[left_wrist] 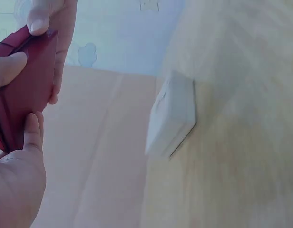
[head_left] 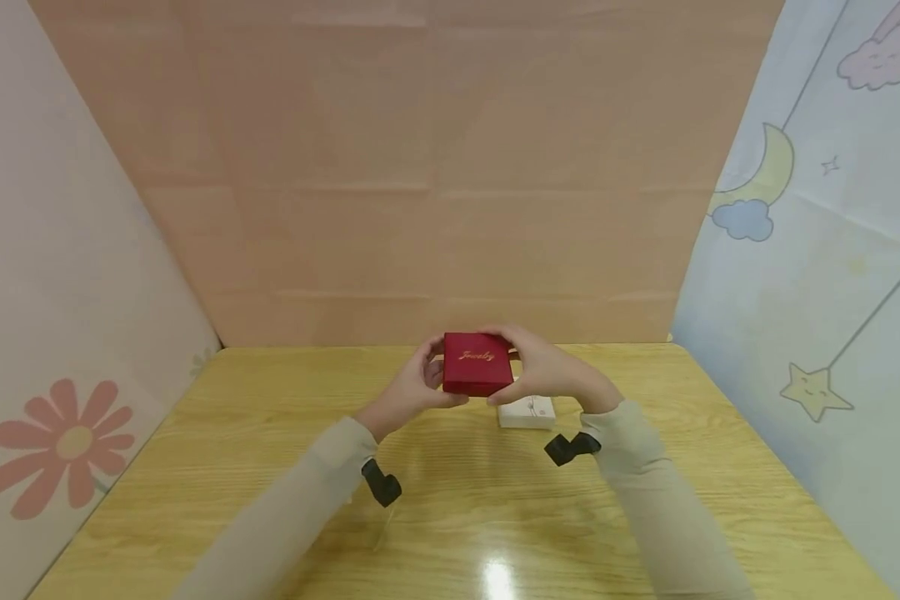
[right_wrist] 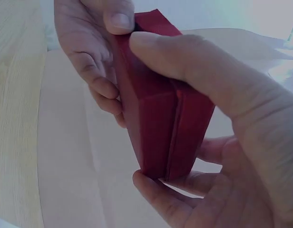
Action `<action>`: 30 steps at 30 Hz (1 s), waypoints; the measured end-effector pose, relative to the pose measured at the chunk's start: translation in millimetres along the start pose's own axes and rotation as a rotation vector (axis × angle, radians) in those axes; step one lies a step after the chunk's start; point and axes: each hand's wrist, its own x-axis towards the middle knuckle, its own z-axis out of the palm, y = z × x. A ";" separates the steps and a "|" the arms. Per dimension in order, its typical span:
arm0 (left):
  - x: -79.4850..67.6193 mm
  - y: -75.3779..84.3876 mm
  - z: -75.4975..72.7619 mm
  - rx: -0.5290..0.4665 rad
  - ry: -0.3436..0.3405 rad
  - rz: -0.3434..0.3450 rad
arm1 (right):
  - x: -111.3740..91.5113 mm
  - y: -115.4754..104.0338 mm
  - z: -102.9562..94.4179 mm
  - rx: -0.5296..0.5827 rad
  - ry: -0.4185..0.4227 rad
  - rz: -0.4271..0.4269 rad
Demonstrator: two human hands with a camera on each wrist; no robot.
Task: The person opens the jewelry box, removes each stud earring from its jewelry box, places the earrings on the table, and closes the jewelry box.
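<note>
A red jewelry box [head_left: 477, 363] with gold lettering on its face is held up over the table between both hands. My left hand [head_left: 412, 385] grips its left side, thumb along the lower edge. On the opposite side my right hand [head_left: 546, 368] holds it, fingers over the top edge and thumb below. In the right wrist view the red box [right_wrist: 153, 128] shows a seam running round its sides, with the right thumb [right_wrist: 161, 52] across one side. Both thumbs lie close together on that same side in this view.
A white box [head_left: 527, 415] with a small printed design lies on the wooden table [head_left: 270, 433] behind and below the hands. A brown paper backdrop [head_left: 420, 208] rises at the far edge. Decorated panels [head_left: 810, 275] stand at both sides.
</note>
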 end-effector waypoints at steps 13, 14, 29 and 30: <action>-8.2 -25.0 15.4 -0.180 0.027 -0.121 | -10.4 11.2 13.8 0.008 -0.044 0.022; -8.2 -25.6 15.5 -0.180 0.029 -0.122 | -10.6 11.6 14.3 0.013 -0.046 0.023; -5.8 -28.9 13.7 -0.162 0.020 -0.110 | -7.7 13.4 20.2 -0.037 -0.010 -0.020; -5.7 -28.8 14.0 -0.162 0.018 -0.111 | -6.9 13.2 21.0 -0.046 -0.009 -0.033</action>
